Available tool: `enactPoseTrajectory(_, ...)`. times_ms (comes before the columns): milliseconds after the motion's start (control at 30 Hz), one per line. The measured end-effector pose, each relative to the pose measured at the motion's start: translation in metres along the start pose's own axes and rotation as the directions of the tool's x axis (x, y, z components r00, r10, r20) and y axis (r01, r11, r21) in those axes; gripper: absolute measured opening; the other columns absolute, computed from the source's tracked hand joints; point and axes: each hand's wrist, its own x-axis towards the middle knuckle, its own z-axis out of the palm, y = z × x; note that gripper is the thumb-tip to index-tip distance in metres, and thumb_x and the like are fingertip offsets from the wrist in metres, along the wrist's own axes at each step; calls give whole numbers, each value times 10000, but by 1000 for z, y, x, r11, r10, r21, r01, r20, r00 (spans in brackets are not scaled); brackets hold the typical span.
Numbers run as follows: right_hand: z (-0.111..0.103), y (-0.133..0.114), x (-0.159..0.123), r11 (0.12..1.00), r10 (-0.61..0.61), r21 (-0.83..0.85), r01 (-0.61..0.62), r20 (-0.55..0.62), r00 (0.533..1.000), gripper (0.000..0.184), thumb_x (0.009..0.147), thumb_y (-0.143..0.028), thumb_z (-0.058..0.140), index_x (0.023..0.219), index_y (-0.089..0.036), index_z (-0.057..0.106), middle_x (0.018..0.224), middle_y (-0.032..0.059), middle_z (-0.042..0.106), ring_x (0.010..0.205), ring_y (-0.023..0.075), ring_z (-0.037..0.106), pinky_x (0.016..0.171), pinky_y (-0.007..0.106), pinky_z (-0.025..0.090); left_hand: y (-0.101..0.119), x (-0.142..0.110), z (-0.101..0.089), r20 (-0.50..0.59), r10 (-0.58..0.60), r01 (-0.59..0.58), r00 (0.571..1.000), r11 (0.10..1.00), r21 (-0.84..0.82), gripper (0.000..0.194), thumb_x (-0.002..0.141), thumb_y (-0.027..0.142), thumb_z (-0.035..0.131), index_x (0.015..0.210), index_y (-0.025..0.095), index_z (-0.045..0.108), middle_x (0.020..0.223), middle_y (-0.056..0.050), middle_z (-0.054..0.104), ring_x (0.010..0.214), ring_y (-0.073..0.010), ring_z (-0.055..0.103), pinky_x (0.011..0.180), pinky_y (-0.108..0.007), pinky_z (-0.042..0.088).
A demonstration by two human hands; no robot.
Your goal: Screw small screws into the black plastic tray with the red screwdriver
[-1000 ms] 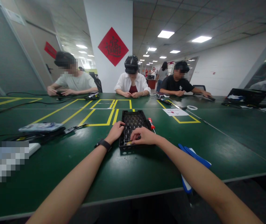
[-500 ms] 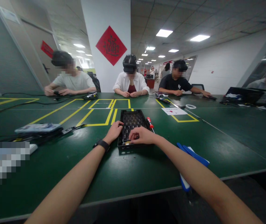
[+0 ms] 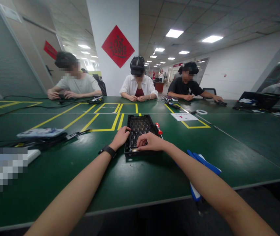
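Note:
A black rectangular case [image 3: 143, 124], open at the top with a grid of small pockets inside, lies on the green table in front of me. My left hand [image 3: 121, 137] grips its left wall, fingertips over the rim. Inside the near end, my right hand [image 3: 150, 141] has its fingers curled in a pinch; whatever is between them is hidden. Just under those fingertips a small pale piece [image 3: 135, 149] shows at the case's near edge. A screwdriver [image 3: 158, 128] with a red handle rests against the right side of the case.
Blue-and-white pliers-like handles [image 3: 203, 161] lie right of my forearm, partly covered. At left are a phone-like flat item [image 3: 41, 133] and black cables. A printed sheet [image 3: 184, 117] and a white ring [image 3: 201, 112] lie farther back. Several people sit across the table.
The view has shifted slightly. My right fingers have moved a little within the near end of the case; my left hand stays on the wall.

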Motion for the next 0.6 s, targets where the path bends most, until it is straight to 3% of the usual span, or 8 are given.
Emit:
enactPoseTrajectory(300,-2,-2,0,999,-5,-49,4,-17,1000,258,708,-344,679,855,-132,662,805,41,666,726,112,607,706,242,489,0,-1,0,-7,-3,3,1000,1000,-9,302,731,176,399,968,158,584,1029,-76,592,1019,-207,509,947,-354,390)
enactPoseTrajectory(600,0,0,0,1000,-8,12,8,-7,1000,231,723,-298,663,878,-127,656,801,42,671,703,109,612,689,241,488,-1,0,1,-9,10,-10,1000,1000,-8,302,728,173,399,963,157,587,1018,-77,595,1011,-204,512,939,-344,391)
